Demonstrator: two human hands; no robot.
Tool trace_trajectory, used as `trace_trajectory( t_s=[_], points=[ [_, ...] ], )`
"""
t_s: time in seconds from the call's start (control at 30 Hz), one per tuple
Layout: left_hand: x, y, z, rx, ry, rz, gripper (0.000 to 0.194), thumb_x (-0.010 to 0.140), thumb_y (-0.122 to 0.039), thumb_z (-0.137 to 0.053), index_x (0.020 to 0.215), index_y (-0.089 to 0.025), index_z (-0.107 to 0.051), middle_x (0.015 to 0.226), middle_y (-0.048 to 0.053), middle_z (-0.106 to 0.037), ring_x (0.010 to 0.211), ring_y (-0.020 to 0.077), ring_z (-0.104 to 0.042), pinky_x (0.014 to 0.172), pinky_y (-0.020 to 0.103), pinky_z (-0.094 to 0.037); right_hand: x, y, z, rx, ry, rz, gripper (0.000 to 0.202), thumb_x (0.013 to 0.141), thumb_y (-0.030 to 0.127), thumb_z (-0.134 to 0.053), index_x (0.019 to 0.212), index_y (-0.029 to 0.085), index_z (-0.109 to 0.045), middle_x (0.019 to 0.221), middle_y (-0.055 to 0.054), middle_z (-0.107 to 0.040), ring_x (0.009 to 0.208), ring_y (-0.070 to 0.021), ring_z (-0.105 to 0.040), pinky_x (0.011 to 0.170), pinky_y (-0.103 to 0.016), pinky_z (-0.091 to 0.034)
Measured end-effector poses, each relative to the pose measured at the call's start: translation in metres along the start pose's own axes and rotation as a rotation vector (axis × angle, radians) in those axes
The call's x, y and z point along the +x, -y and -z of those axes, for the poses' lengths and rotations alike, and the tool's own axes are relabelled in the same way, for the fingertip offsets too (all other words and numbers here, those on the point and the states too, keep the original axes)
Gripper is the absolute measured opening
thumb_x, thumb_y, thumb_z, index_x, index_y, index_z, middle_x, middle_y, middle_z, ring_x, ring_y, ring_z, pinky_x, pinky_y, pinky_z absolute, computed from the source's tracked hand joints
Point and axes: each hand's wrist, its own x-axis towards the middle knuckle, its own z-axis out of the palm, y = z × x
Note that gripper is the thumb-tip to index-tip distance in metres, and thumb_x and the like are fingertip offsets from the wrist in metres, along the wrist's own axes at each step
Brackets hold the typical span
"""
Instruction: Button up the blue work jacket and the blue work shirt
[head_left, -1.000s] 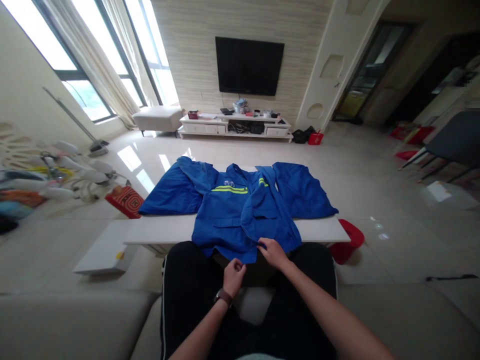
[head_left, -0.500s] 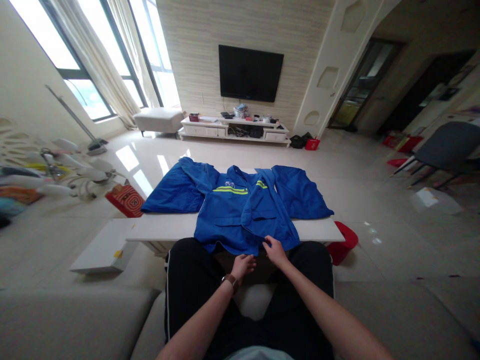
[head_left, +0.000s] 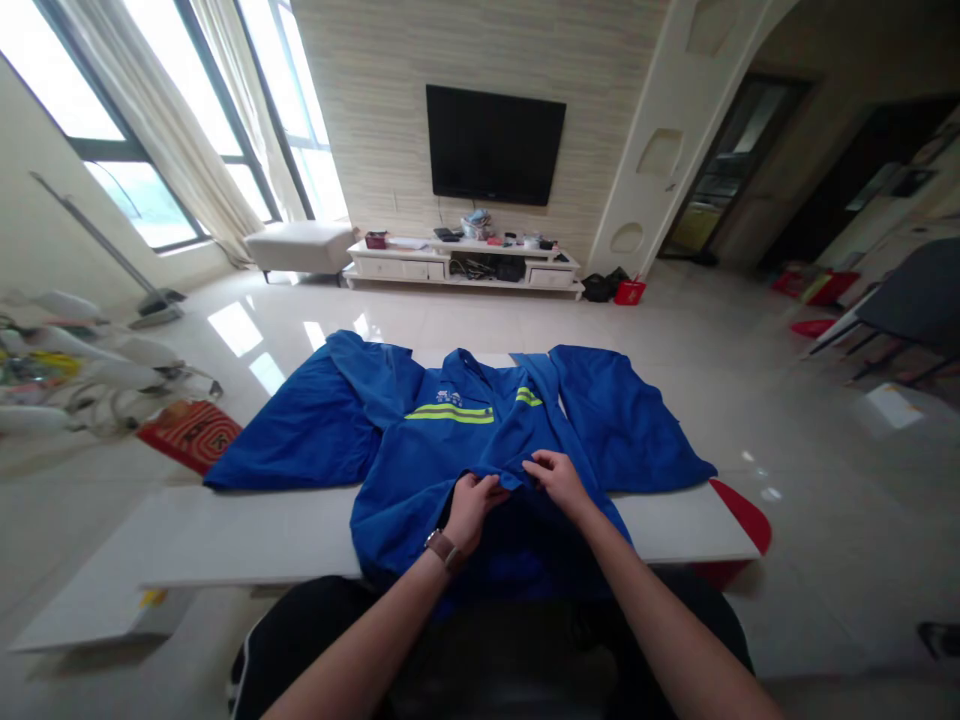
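1. Head view: L hand (head_left: 471, 508), w/ brown-strap watch (head_left: 444, 550) on wrist, nearly closed, thumb & fingers pinching the lower front edge of a blue jacket (head_left: 427, 460).
2. R hand (head_left: 559, 480), just beside it, also nearly closed: fingertips pinch the same jacket's front, a short stretch of cloth b/w the two hands.
3. Jacket lies face up mid-counter, collar at far end, yellow reflective stripes & small white lettering across chest; hem end held up off the surface, near the wearer's dark trousers (head_left: 315, 620).
4. Either side of jacket, on same white counter (head_left: 255, 540): blue cloth on L (head_left: 300, 425), w/ jacket sleeve partly over it; another blue cloth on R (head_left: 630, 420).
5. Beyond counter's L end, red patterned bag (head_left: 191, 437); at R end, red object (head_left: 742, 515), partly hidden.
6. Bkgd: glossy tile floor, low white TV stand (head_left: 397, 268) w/ assorted small items, black TV (head_left: 495, 145) on wall above, tall curtained windows (head_left: 142, 200) at L.
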Motion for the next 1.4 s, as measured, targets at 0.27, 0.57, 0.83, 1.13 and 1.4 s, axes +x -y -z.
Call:
trace_trajectory(
  t_s=[0.27, 0.57, 0.83, 1.13, 1.4],
  points=[
    [0.030, -0.010, 0.014, 0.210, 0.142, 0.106, 0.030, 0.065, -0.026, -0.088, 0.089, -0.012, -0.076, 0.095, 0.010, -0.080, 0.082, 0.0196, -0.074, 0.082, 0.031, -0.058, 0.031, -0.007, -0.013, 0.016, 0.159, -0.081, 0.032, 0.071, 0.046, -0.073, 0.063, 0.019, -0.059, 0.057, 0.004, -0.052, 0.054, -0.0095, -0.044, 0.052, -0.024, -0.035],
    [0.047, 0.000, 0.007, 0.248, 0.125, 0.093, 0.034, 0.059, -0.021, -0.089, 0.087, -0.015, -0.072, 0.088, 0.006, -0.079, 0.078, 0.0203, -0.073, 0.077, 0.032, -0.058, 0.036, -0.014, -0.006, -0.074, 0.147, -0.069, 0.030, 0.070, 0.041, -0.068, 0.055, 0.020, -0.051, 0.054, 0.005, -0.047, 0.054, -0.0095, -0.040, 0.052, -0.025, -0.028],
    [0.038, 0.009, 0.006, 0.352, 0.104, 0.019, 0.016, 0.063, -0.018, -0.078, 0.073, -0.015, -0.066, 0.065, 0.000, -0.069, 0.062, 0.0131, -0.065, 0.061, 0.023, -0.049, 0.020, -0.019, -0.003, -0.286, 0.069, 0.064, 0.031, 0.071, 0.034, -0.065, 0.052, 0.021, -0.045, 0.051, 0.006, -0.039, 0.053, -0.0087, -0.036, 0.053, -0.025, -0.025],
    [0.046, 0.011, 0.004, 0.121, 0.167, 0.192, 0.022, 0.059, -0.017, -0.077, 0.080, -0.015, -0.071, 0.074, -0.001, -0.068, 0.062, 0.0078, -0.061, 0.063, 0.020, -0.049, 0.023, -0.031, -0.001, -0.104, 0.216, -0.057, 0.034, 0.071, 0.040, -0.065, 0.053, 0.021, -0.044, 0.052, 0.007, -0.038, 0.054, -0.0085, -0.034, 0.053, -0.025, -0.024],
    [0.055, 0.017, 0.014, 0.148, 0.233, 0.320, 0.034, 0.059, -0.025, -0.092, 0.082, -0.012, -0.070, 0.072, 0.000, -0.068, 0.067, 0.0083, -0.062, 0.069, 0.020, -0.050, 0.031, -0.036, -0.007, -0.078, 0.235, -0.085, 0.033, 0.073, 0.045, -0.065, 0.057, 0.021, -0.048, 0.056, 0.006, -0.044, 0.058, -0.0101, -0.039, 0.057, -0.026, -0.029]
  ],
)
